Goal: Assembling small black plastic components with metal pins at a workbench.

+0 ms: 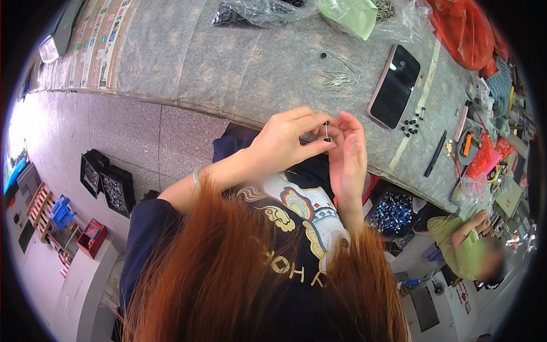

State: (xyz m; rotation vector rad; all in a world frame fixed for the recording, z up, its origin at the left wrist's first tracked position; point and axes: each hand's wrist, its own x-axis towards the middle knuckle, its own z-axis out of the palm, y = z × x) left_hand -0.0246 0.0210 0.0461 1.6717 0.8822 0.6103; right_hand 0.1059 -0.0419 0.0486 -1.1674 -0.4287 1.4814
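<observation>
Just off the table's near edge, my left hand pinches a thin metal pin with a small black piece at each end. The pin stands upright between the thumb and the index finger. My right hand is cupped close beside it, with fingers stretched and a little curved; some of its fingertips are hidden behind the pin and the left fingers. Beyond the hands, several loose metal pins lie in a small heap, near one small black piece.
A phone lies on the grey-covered table, with small black pieces beside it. A black pen and clear bags are further off. A box of blue and white parts stands below. Another person sits at right.
</observation>
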